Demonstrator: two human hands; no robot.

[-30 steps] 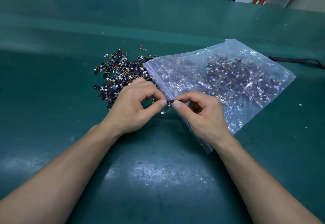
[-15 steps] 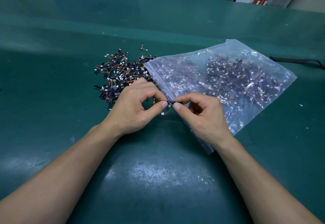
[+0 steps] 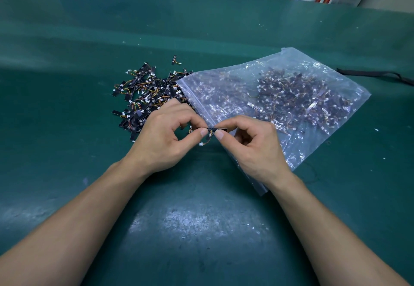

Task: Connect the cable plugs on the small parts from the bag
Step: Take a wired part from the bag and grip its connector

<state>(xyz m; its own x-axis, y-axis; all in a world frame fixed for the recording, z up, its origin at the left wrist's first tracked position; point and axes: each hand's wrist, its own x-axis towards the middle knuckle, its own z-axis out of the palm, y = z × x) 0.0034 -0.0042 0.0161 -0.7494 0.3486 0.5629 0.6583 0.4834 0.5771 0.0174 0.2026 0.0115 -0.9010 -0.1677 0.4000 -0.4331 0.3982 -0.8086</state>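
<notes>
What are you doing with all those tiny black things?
A person pinches one small part between the left hand and right hand, over the green table. Its white plug dangles loose on its wire, so it looks not plugged in yet. More parts lie in a pile beyond the left hand, and many sit inside the clear bag.

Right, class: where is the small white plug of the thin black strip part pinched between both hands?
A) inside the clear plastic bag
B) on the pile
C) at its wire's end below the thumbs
C: the small white plug hangs below the left hand and right hand.
</notes>
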